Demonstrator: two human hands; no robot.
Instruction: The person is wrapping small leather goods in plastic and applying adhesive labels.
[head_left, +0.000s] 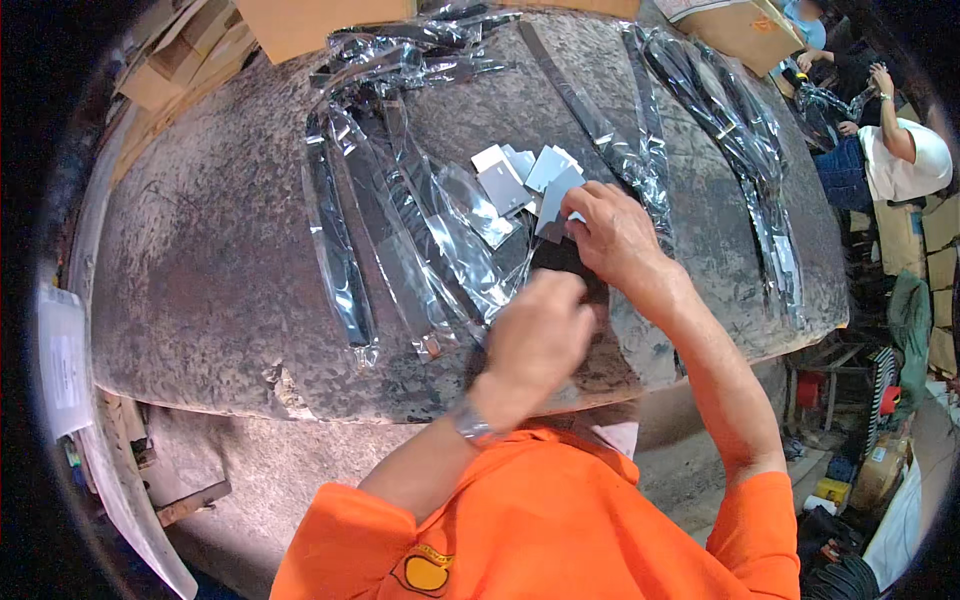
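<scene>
A loose pile of grey and white card tags lies in the middle of the worn table, with thin strings trailing towards me. My right hand pinches the edge of a grey tag at the pile's right side. Closer to my body, my left hand is blurred by motion above the table's front edge. Its fingers are curled, and what they hold cannot be made out. Just left of the tags, black straps in clear plastic sleeves lie side by side, some ends hidden behind my left hand.
More sleeved black straps lie on the table's right side, and a heap of them at the back. Cardboard boxes line the far edge. Beyond the right end, another person handles plastic-wrapped items. A plastic container stands at far left.
</scene>
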